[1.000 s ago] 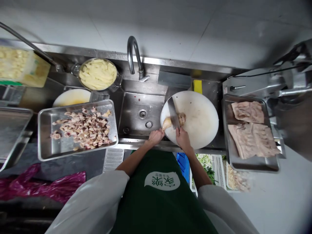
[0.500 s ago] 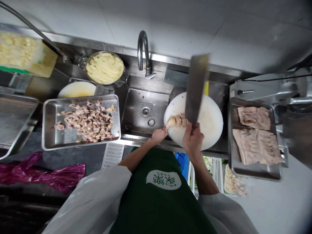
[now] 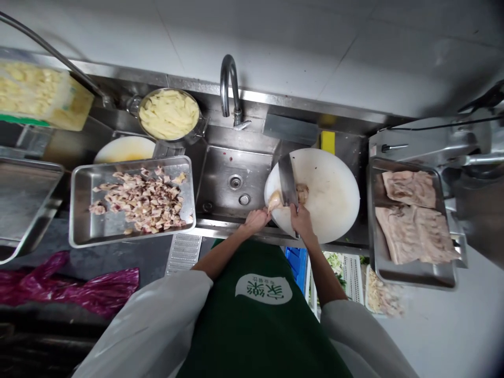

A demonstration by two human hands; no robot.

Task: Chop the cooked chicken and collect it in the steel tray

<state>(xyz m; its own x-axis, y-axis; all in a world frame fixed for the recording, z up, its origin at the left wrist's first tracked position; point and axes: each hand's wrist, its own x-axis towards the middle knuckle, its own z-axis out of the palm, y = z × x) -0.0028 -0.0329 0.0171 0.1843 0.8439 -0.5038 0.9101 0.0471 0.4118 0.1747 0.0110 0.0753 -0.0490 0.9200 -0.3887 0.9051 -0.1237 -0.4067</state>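
My right hand (image 3: 301,220) grips the handle of a cleaver (image 3: 287,181), whose blade is down on a pale piece of meat (image 3: 276,198) at the left side of a round white cutting board (image 3: 331,194). Cut pieces (image 3: 302,192) lie just right of the blade. My left hand (image 3: 255,219) is closed on the near end of the meat at the board's left edge, beside the sink (image 3: 232,184).
A steel tray of chopped meat bits (image 3: 134,199) sits left of the sink. A tray with slabs of raw meat (image 3: 413,220) is at the right. A pot of pale strips (image 3: 169,113) and a tap (image 3: 230,89) stand behind. Purple plastic bag (image 3: 71,286) lies at lower left.
The cleaver was down on the meat, was raised high half a second ago, and has come down on the meat again, a little farther left.
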